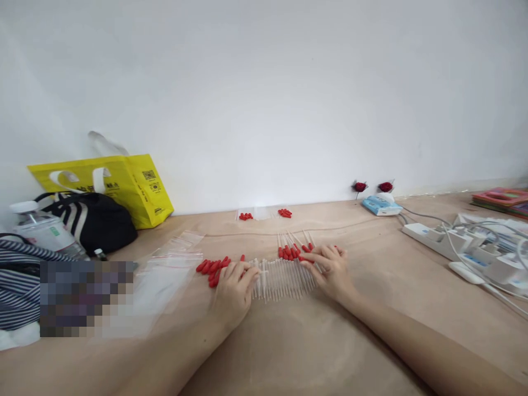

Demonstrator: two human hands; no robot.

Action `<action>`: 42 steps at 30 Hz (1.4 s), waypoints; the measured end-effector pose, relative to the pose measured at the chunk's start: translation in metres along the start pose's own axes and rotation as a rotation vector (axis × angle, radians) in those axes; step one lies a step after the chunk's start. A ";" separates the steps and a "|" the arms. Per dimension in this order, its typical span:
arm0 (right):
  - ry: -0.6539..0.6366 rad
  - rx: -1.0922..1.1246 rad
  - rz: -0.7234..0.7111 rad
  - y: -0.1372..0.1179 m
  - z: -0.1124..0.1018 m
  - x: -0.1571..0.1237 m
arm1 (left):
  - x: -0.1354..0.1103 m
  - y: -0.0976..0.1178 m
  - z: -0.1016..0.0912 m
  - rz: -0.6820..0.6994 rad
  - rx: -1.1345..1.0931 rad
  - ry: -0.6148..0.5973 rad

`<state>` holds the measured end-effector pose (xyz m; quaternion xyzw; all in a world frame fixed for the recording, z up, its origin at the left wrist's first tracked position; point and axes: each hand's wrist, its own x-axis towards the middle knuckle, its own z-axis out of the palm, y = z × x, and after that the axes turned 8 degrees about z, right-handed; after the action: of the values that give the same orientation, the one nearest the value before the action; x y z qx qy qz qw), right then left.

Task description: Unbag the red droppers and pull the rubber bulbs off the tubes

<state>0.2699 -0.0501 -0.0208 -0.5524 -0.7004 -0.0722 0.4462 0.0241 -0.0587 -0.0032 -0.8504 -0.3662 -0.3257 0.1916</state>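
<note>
A row of thin clear tubes point(284, 279) lies side by side on the wooden table between my hands. My left hand point(236, 287) is at the row's left end, its thumb and fingers closed on a clear tube point(264, 271). With thumb and forefinger, my right hand point(331, 273) pinches a red rubber bulb point(303, 258) at the far right of the row. Behind the row are several droppers point(290, 252), red bulbs towards me and thin tubes pointing away. Loose red bulbs point(213, 268) are heaped left of my left hand. A bit of red shows behind my right knuckles.
Clear zip bags point(159, 278) lie at left, near a yellow bag point(140, 190), a black bag point(103, 223) and a bottle point(49, 231). Two small red groups point(246, 216) lie by the wall. At right are a tissue pack point(380, 205) and a power strip point(429, 235) with cables.
</note>
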 end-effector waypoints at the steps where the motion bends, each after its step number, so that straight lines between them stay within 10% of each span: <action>1: 0.006 -0.020 0.061 0.006 0.000 0.004 | 0.003 0.000 0.000 -0.033 -0.041 -0.017; 11: -0.117 -0.168 0.624 0.058 -0.018 0.032 | 0.069 0.000 0.000 -0.439 -0.282 -0.486; 25: -0.219 -0.257 0.707 0.056 -0.005 0.037 | 0.070 0.020 0.034 -0.382 -0.030 -0.624; 36: -0.060 -0.219 0.556 0.046 -0.011 0.030 | 0.056 0.019 0.020 -0.269 -0.019 -0.482; 42: -0.148 -0.190 0.280 0.010 -0.001 0.020 | 0.006 0.004 0.006 0.058 -0.122 -0.068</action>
<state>0.2787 -0.0326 -0.0104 -0.6879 -0.6377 -0.0345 0.3449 0.0325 -0.0546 -0.0033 -0.8814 -0.3270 -0.3125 0.1360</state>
